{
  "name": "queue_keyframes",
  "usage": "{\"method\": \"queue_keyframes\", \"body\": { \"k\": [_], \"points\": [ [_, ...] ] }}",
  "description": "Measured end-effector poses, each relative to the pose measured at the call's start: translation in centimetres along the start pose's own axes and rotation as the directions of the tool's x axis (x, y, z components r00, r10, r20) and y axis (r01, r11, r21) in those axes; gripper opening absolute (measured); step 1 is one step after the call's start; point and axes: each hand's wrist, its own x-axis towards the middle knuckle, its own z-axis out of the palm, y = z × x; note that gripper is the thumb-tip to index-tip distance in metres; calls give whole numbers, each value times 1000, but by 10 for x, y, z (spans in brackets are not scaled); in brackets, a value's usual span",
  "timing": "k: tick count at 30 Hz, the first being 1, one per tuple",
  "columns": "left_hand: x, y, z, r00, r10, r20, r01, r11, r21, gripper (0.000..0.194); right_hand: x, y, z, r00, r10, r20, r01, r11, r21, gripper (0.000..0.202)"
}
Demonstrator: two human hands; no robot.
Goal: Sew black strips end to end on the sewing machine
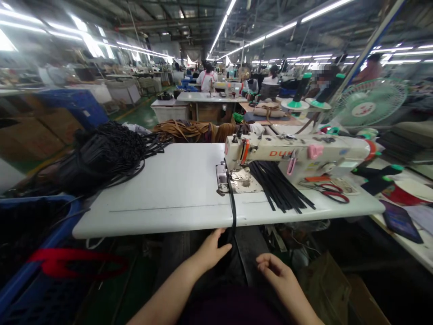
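- While the black strip [233,207] is draped over the sewing table's [169,194] front edge from beneath the sewing machine's [297,153] needle area, the left hand [212,248] is held beside it, thumb and fingers parted.
- The right hand [275,268] is held below that edge, loosely curled, its fingertips slightly apart.
- Cut strips [282,189] are fanned toward the front edge; red-handled scissors [334,193] are laid near the right corner.
- Black cords [104,153] are heaped at the left edge.

The person's bare left hand [213,250] and bare right hand [275,271] join uncovered forearms, above a very dark, purplish garment [226,307] blurred by shadow.
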Motion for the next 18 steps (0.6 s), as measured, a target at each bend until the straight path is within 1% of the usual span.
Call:
{"method": "queue_keyframes", "body": {
  "k": [2, 3, 5, 7, 9, 12, 15, 18],
  "points": [
    [6, 10, 8, 996, 40, 74, -33, 994, -100, 49, -1, 0, -2, 1000, -9, 8, 9, 1000, 2, 24],
    [7, 16, 12, 993, 46, 110, -28, 987, -159, 43, -1, 0, -3, 1000, -17, 9, 17, 1000, 1, 24],
    [5, 30, 17, 984, 30, 178, 22, 958, -286, 38, 3, 0, -6, 999, -34, 6, 34, 999, -15, 25],
    [0, 45, 16, 977, 11, 213, 76, 916, -395, 41, 10, -1, -9, 999, -48, 2, 48, 998, -42, 25],
    [-5, 57, 10, 979, 6, 203, 87, 890, -447, 42, 19, 0, -10, 998, -57, 6, 57, 996, -67, 25],
    [-9, 68, -3, 992, -21, 127, 78, 884, -461, 38, 32, 0, -6, 997, -64, 34, 66, 995, -79, 23],
    [-11, 67, -9, 997, -73, 38, 82, 877, -474, 36, 41, -1, 2, 993, -85, 86, 92, 993, -80, 20],
    [-11, 60, -4, 988, -152, 26, 146, 871, -470, 37, 45, -5, 9, 980, -103, 167, 118, 990, -83, 17]
  ]
}}
